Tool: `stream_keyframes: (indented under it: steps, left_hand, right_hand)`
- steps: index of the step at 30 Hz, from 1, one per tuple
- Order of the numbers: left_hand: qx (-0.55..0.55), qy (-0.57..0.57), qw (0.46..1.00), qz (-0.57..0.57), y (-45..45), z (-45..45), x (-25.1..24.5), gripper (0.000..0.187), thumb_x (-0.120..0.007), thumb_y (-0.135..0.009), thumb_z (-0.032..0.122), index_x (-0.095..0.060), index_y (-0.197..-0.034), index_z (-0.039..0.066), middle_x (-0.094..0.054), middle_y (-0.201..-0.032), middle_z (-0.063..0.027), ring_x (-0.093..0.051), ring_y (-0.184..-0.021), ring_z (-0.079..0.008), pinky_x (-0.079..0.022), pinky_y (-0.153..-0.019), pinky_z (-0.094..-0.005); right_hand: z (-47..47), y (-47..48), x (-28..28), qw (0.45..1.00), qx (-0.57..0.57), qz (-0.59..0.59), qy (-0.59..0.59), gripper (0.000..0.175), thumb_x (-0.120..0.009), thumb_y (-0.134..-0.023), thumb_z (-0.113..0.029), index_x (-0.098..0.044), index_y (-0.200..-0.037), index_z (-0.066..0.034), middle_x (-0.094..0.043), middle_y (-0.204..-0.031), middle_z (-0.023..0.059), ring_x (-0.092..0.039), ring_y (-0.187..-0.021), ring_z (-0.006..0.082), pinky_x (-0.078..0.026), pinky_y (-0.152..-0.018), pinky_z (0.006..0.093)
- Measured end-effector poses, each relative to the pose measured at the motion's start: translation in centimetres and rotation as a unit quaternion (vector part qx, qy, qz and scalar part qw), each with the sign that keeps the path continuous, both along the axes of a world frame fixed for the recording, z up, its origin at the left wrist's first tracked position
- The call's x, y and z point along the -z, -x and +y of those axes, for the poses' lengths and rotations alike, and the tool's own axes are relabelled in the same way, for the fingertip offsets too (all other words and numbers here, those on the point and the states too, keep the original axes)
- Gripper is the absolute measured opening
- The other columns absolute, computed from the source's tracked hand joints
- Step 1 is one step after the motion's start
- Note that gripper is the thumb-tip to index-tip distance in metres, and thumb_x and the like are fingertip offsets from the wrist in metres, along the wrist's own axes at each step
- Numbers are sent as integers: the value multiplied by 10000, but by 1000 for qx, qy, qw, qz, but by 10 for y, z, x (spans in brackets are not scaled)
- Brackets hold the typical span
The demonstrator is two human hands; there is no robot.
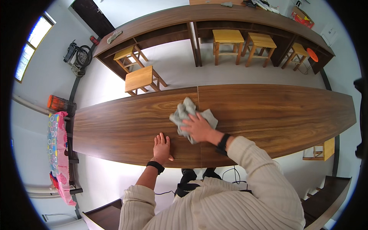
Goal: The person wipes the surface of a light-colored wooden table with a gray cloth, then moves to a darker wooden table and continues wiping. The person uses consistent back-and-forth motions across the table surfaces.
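Note:
A crumpled grey cloth [183,114] lies spread over the seam of a dark wood-grain tabletop [267,115]. On top of it my right hand [199,129] presses down with the fingers spread, holding the cloth against the wood. Part of the cloth is hidden under that palm. To the left and nearer the table's front edge, my left hand [162,149] rests flat on the bare tabletop and holds nothing. Both wrists wear dark bands.
Beyond the table, a wooden stool [140,78] stands near its far edge. A long curved desk [161,21] bears another cloth [114,37], with more stools beneath. At left are a cage-like heater [59,104] and a pink patterned cover [62,161]. Cables [236,175] lie near my feet.

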State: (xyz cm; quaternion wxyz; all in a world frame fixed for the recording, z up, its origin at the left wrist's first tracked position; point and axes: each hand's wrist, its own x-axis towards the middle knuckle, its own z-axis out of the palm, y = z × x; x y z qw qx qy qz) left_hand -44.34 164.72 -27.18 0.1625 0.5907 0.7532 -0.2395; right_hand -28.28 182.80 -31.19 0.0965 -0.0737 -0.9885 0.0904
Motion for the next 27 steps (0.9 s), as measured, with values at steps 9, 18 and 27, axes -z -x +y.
stream_keyframes:
  steps: [9,18,27]
  left_hand:
    - [15,-46,999,1,8,-5,7,1219,-869,-410,458,-290,-1386,14,-205,-1440,-318,-247,-1332,-441,-212,-1108,-470]
    - [-10,-67,997,-36,2,-10,0,1171,-871,-450,413,-296,-1398,37,-196,-1457,-296,-202,-1364,-413,-176,-1116,-492]
    - [-8,-44,999,0,0,-1,-1,1182,-884,-423,398,-308,-1387,29,-228,-1442,-293,-236,-1343,-426,-171,-1124,-475]
  right_hand:
    - [81,-84,-10,969,245,-21,-19,350,-537,-786,-235,-593,-1132,-228,-531,-1170,41,-464,-1124,248,-351,-912,546]
    - [143,-214,-7,574,813,-19,93,487,-409,-895,-407,-377,-1368,-295,-305,-1455,42,-267,-1310,360,-252,-997,572]
    - [59,-39,1,892,452,6,-13,399,-474,-855,-264,-539,-1249,-268,-455,-1345,42,-374,-1244,327,-242,-1000,579]
